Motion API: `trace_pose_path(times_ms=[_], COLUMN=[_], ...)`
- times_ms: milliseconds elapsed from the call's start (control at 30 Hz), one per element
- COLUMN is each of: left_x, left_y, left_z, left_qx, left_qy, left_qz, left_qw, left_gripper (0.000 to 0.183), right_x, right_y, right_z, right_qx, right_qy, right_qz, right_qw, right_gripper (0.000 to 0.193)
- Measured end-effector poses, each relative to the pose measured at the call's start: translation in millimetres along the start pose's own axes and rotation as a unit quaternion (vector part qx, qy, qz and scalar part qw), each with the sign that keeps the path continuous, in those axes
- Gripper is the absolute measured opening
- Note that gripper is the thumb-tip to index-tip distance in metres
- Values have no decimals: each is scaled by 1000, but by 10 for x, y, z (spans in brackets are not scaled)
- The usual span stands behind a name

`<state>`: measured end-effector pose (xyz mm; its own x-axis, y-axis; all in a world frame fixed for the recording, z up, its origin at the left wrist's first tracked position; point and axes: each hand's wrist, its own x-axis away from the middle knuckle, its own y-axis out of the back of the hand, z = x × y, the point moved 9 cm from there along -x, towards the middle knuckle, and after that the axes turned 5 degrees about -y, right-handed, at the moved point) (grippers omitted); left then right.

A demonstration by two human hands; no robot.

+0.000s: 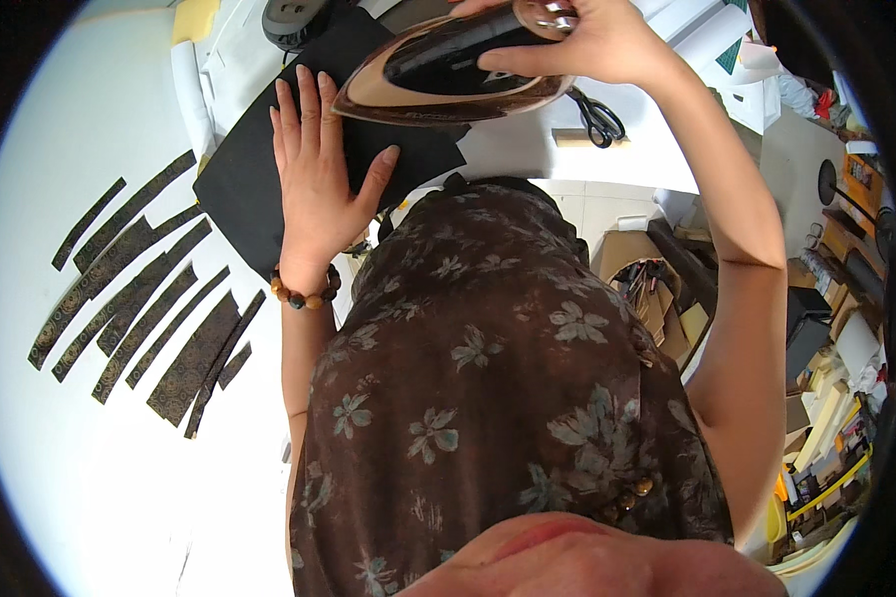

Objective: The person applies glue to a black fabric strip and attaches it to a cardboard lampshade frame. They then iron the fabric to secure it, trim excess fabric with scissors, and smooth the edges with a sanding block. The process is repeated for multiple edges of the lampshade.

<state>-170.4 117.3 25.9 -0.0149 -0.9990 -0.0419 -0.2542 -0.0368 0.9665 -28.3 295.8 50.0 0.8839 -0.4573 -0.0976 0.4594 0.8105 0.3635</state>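
Note:
My left hand (319, 194) lies flat with its fingers stretched out on a piece of black fabric (239, 174) at the table's edge. A beaded bracelet is on that wrist. My right hand (612, 45) is wrapped round the handle of a clothes iron (438, 65), which has a dark body and a brownish rim. The iron's pointed tip faces left, close beside my left fingertips, and the iron is over the black fabric. Whether its sole touches the cloth all along is hidden. Black-handled scissors (599, 119) lie just right of the iron.
Several dark patterned fabric strips (134, 298) lie on the white table at the left. A round dark object (294, 20) stands at the far edge of the black fabric. On the floor to the right is an open cardboard box (639, 261), and cluttered shelves (826, 398) stand beyond it.

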Motion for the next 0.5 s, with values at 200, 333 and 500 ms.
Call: trace_pose_path(times_ms=[200, 333, 500], left_x=[4, 11, 14], left_y=[-15, -5, -17], left_z=[-14, -24, -20], left_qx=[-5, 13, 1], left_qy=[2, 3, 2], left_qz=[5, -6, -2], left_qw=[1000, 1000, 1000], left_gripper=[88, 81, 85], right_x=[19, -62, -94], right_y=[-47, -11, -34], right_z=[105, 141, 123], right_qx=[45, 69, 107], right_qy=[54, 106, 22], right_qz=[34, 5, 57], right_qw=[997, 992, 992], right_gripper=[35, 34, 37])
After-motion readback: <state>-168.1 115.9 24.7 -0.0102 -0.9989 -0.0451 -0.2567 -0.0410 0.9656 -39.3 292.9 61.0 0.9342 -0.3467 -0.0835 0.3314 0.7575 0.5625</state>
